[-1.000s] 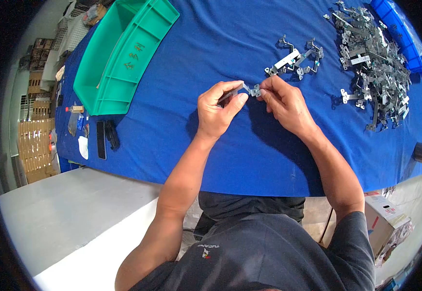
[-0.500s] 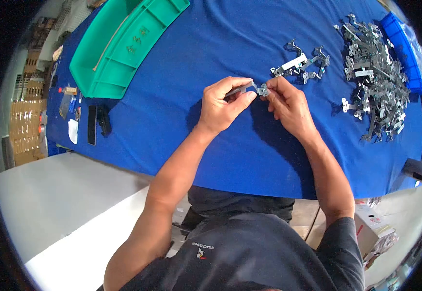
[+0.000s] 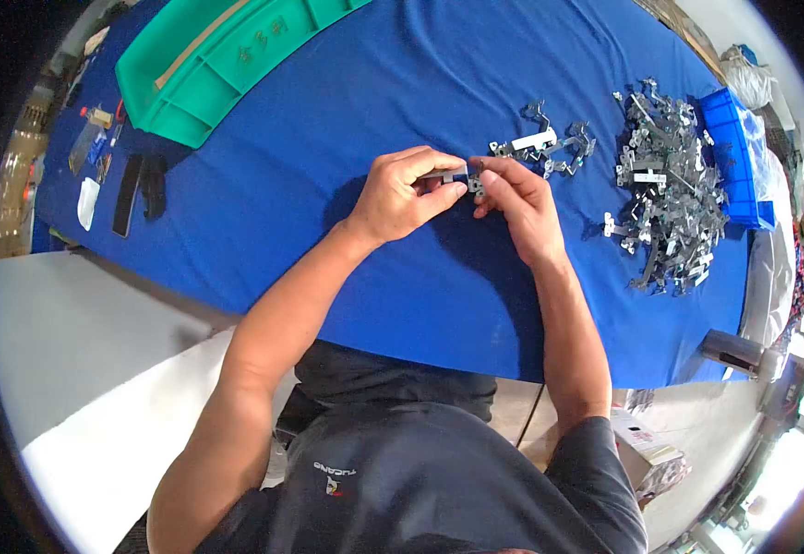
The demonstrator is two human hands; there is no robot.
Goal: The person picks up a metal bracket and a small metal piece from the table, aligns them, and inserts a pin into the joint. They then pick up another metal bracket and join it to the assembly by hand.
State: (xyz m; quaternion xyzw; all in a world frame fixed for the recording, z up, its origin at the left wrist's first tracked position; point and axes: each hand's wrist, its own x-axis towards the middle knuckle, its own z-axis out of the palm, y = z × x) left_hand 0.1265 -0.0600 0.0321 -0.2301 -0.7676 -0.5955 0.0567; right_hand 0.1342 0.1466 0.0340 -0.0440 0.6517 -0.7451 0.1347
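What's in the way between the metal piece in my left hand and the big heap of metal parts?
Your right hand stands between the metal piece in your left hand and the big heap; past it, only blue cloth shows. The small group of parts lies off that line, farther out.

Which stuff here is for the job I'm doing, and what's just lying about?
Likely the job:
- metal bracket between left hand and right hand
- small bracket group
- large bracket pile
- perhaps green bin

Probably lying about:
- black slab, maybe a phone
- white scrap
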